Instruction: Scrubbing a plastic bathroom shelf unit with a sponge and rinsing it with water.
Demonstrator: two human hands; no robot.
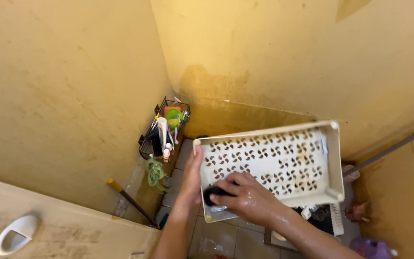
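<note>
**Scrubbing a perforated tray in a yellow-walled corner**

Holding up a cream plastic tray (283, 158) with a pattern of cut-out holes, tilted so its inside is facing the camera. Bracing the tray's near short edge with the left hand (191, 178), palm flat against the rim and fingers stretching upward along it, thumb side toward the tray. Pressing a dark scrubber (215, 194) against the tray's floor with the right hand (247, 196), fingers curling tightly over it, wet and glistening, just beside the left hand and touching the tray near its lower corner. Showing only a small part of the scrubber under the fingers, so not telling its exact kind.

Hanging beyond the left hand, up in the corner of the walls: a black wire caddy (165, 129) crowded with bottles, tubes and a green item. Dangling below the caddy, near the left wrist: a green cord or cloth bundle (155, 171). Leaning further out to the left: a dark stick with a yellow tip (128, 197). Sitting low and to the right of the right forearm: a purple plastic bottle (371, 248) on the tiled floor (221, 237). Lying at the lower left: a pale panel with a white recessed handle (16, 233).
</note>
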